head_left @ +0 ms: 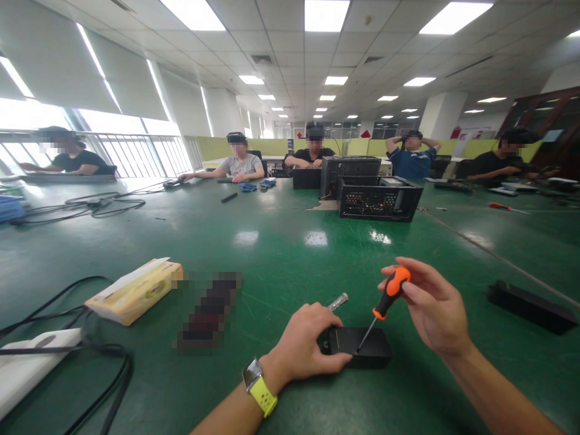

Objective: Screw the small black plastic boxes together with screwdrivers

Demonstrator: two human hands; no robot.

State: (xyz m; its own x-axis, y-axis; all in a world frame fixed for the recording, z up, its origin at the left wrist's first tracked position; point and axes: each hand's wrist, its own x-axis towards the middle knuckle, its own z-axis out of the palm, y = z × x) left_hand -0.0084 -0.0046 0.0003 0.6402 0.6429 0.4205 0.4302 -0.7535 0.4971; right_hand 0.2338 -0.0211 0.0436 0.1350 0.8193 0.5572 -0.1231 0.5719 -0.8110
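The left hand (pixel 306 344) was curled around one end of a black box (pixel 377 347) on the green worktop (pixel 281 248), its thumb along the near edge. The right hand (pixel 437 311) pinched a tilted screwdriver (pixel 393 292) by its handle, the tip at the box's top. Slanted like that, the tip could have slipped under pressure and jabbed the nearby thumb; a loose hold could have let the box skid.

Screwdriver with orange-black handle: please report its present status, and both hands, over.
Right hand holding screwdriver, tip at top of black box. Left hand gripping box's left end. Transparent rod just beyond left hand, not blocking tip.
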